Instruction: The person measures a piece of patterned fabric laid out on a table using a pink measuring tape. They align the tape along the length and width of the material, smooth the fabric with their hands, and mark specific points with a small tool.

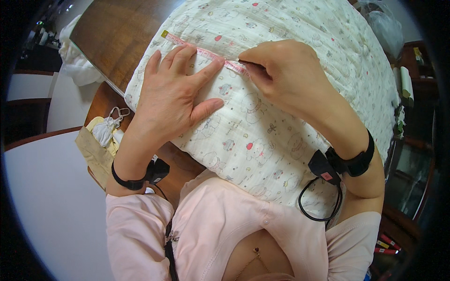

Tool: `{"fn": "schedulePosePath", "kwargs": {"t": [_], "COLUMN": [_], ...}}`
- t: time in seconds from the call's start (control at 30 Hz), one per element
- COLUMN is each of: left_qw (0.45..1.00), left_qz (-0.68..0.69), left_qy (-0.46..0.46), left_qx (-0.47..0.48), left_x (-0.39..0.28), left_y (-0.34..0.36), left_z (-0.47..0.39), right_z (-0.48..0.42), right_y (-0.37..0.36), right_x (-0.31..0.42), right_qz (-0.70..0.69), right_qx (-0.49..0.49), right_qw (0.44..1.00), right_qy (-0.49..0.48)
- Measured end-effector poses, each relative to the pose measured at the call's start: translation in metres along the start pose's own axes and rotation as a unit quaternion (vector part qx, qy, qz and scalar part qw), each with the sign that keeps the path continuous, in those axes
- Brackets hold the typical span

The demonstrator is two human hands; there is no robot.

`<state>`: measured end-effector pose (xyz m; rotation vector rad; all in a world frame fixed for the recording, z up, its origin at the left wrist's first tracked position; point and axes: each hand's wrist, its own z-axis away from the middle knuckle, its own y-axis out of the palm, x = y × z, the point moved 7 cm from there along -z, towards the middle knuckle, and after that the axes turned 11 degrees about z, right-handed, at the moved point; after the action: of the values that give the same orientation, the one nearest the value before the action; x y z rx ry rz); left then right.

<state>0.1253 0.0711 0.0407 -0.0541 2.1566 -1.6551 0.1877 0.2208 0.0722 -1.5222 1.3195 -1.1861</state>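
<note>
A pink tape measure (207,53) with a metal end tip lies slantwise across a cream quilted fabric (251,147) printed with small animals, bows and red balloons. My left hand (175,84) rests flat, fingers spread, its fingertips pressing on the tape and the cloth. At the tape's right part is my right hand (286,70), with thumb and forefinger pinched together just above the cloth. Something thin and dark may be between those fingers, but shadow hides what it is. The tape's far right end disappears beneath this hand.
The fabric covers much of a dark wooden table (116,38). At the left, a beige cloth bag (93,151) holds white corded material. White fluffy material (75,52) hangs by the table's left edge. A clear plastic bag (383,30) is at upper right. A black cable (300,200) loops from my right wristband.
</note>
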Motion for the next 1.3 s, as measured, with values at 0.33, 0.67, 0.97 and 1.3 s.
{"fn": "schedulePosePath", "kwargs": {"t": [0.33,0.67,0.97,1.3], "left_qw": [1.0,0.998,0.996,0.996], "left_qz": [-0.024,-0.027,-0.061,-0.08], "left_qy": [-0.009,-0.031,-0.021,-0.009], "left_qx": [0.005,0.039,0.059,0.047], "left_x": [-0.002,-0.003,-0.008,-0.009], "left_y": [-0.001,0.002,0.001,0.003], "left_z": [0.001,-0.002,-0.003,-0.001], "right_z": [0.022,0.067,0.14,0.224], "right_y": [-0.008,-0.027,-0.083,-0.051], "right_x": [-0.005,-0.022,-0.047,-0.039], "right_qz": [0.029,0.084,-0.018,-0.066], "right_qx": [0.05,0.092,0.1,0.068], "right_qw": [0.998,0.992,0.979,0.951], "right_qy": [0.006,-0.008,0.176,0.294]}}
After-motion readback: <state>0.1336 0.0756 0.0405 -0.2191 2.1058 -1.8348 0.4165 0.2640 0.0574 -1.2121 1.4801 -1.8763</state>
